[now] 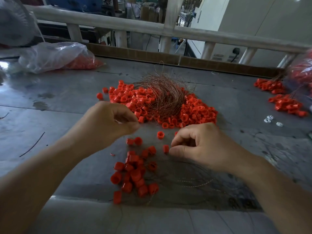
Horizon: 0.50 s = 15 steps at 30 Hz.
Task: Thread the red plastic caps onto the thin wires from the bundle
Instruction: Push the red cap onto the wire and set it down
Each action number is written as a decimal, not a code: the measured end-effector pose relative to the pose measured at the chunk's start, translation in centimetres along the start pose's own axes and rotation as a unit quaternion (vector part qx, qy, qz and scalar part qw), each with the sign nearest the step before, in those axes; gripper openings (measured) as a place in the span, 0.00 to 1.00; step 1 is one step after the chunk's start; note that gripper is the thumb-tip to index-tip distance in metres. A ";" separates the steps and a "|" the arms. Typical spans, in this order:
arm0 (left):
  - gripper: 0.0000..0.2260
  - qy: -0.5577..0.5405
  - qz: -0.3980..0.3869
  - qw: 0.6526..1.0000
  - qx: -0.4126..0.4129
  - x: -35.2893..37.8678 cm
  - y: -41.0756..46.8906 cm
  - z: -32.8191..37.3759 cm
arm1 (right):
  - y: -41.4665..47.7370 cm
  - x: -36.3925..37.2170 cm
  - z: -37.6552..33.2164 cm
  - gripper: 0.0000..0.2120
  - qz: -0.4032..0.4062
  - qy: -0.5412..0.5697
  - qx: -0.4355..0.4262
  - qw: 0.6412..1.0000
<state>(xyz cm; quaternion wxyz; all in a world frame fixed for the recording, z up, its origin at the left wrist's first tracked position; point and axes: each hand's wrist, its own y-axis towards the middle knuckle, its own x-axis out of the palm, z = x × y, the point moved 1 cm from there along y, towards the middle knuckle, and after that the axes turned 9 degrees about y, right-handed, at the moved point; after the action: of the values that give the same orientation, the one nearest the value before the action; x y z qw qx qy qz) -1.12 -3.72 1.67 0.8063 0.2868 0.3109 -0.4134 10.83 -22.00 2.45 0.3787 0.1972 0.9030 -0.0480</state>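
In the upper left of the frame a clear plastic bag (55, 54) lies on the grey metal table (67, 92), with more red caps showing through its right end. Below it, at the left edge of the table, lies a short dark wire scrap (32, 144).

The left hand (109, 122) is raised left of centre, fingers curled in and thumb tip pressed to the forefinger in a narrow pinch. The hand is blurred, and whether a wire sits in that pinch cannot be told.

In the centre, beyond both hands, spreads the pile of red caps (194, 112), and the wire bundle (165, 97), a coppery curved tuft, lies on top of its middle. Below centre a near heap of caps (133, 174) lies close to the table's front edge, with thin wires (194, 179) fanning from it to the right, under the right wrist.

The right hand (200, 146) is low, right of centre, its fingers curled. Thumb and forefinger pinch the right end of a single cap (166, 148), which lies just above the near heap.

Further right lie a few small white pieces (270, 119), then a side group of caps (287, 105), and a second bag (302, 71) at the right edge
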 end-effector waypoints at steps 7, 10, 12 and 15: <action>0.12 0.131 0.101 0.984 -0.061 0.6 1.8 -2.4 | 0.1 -0.5 0.0 0.15 0.052 0.044 -0.019 0.998; 0.11 0.145 0.087 0.983 -0.074 1.3 2.3 -2.8 | 0.2 -0.5 -0.1 0.12 0.072 0.041 -0.025 0.996; 0.10 0.169 0.078 0.980 -0.068 1.7 2.5 -2.7 | 0.1 -0.6 -0.1 0.10 0.083 0.033 -0.022 0.996; 0.06 0.175 0.073 0.980 -0.057 1.9 2.3 -2.2 | 0.2 -0.7 0.1 0.06 0.098 0.026 -0.018 0.995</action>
<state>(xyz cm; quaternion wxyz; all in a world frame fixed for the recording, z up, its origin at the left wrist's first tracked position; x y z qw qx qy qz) 1.13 -1.88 -0.70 0.7826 0.3304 0.4480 -0.2786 11.38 -22.07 2.89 0.3615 0.2795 0.8894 0.0107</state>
